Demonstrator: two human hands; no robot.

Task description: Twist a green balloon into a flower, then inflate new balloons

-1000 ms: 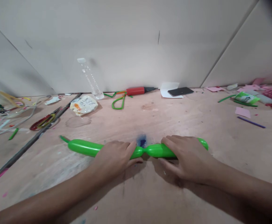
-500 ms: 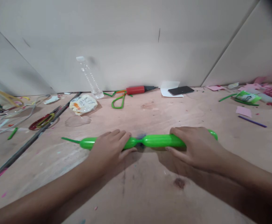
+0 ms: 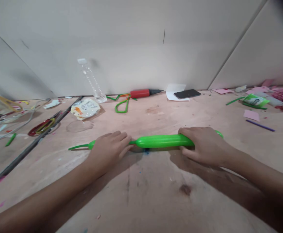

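A long green balloon [image 3: 160, 141] stretches across a wooden desk [image 3: 156, 200], left hand [image 3: 111, 145] wrapped over it beside a narrow neck, right hand [image 3: 203, 144] gripping its fuller part; probably feather-light, squashy and burstable, it wants gentle, broad palms on the plump sections.

A tall clear bottle [image 3: 92, 82] with a white cap stands on the bench [image 3: 156, 200], close to the wall [image 3: 131, 42]. In front of it lies a crumpled wrapper [image 3: 89, 108] — pale with a bit of orange. Farther left there is a tool [image 3: 42, 127] with red and yellow handles. A dark phone [image 3: 187, 94] rests partly on white paper [image 3: 171, 90]. Over on the right — a pink paper square [image 3: 251, 115], a thin purple strip [image 3: 260, 125] and a green-and-white packet [image 3: 255, 100].
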